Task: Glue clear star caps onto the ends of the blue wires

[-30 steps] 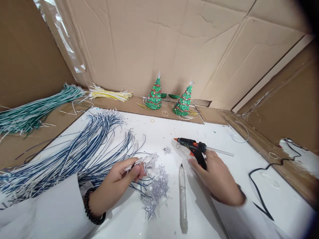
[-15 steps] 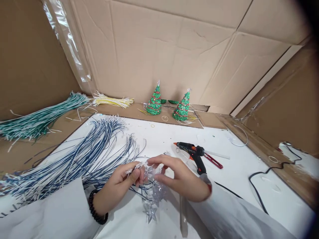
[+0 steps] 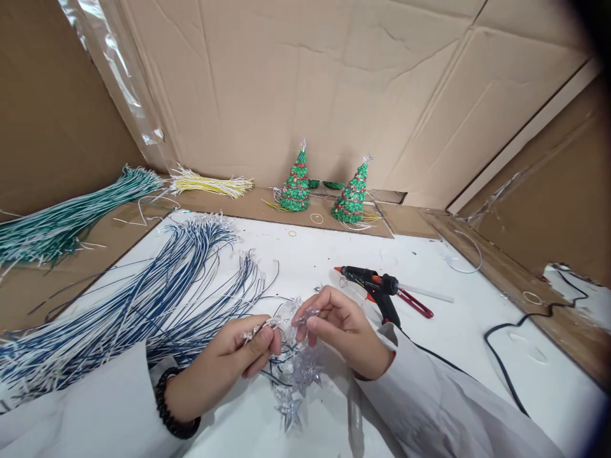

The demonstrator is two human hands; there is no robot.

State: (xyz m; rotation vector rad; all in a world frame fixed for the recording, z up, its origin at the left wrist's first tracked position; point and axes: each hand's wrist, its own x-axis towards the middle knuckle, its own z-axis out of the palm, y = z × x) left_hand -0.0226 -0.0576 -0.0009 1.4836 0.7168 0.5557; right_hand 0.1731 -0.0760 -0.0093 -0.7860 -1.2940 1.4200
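My left hand (image 3: 241, 348) is closed, thumb over fingers, on several LED wires whose small clear tips (image 3: 251, 333) stick out beside the thumb. Just to its right, my right hand (image 3: 344, 332) pinches a clear plastic star (image 3: 310, 313) between thumb and fingers. The two hands are close together, with the fingertips nearly meeting. Below and between them lies a cluster of clear stars (image 3: 289, 407), some with blue and white wires running into them. Part of the cluster is hidden behind the fingers.
Blue and white wires (image 3: 157, 286) spread across the left of the white table. Green (image 3: 81, 213) and yellow (image 3: 212, 183) wire bundles lie behind them. Two small Christmas trees (image 3: 296, 184) stand at the back. A glue gun (image 3: 370, 280), a red-handled cutter (image 3: 416, 303) and a black cable (image 3: 501, 356) are right.
My right hand has closed its fingers and now pinches a clear star, turned upward. Both hands have drawn slightly apart. The view has shifted a little.
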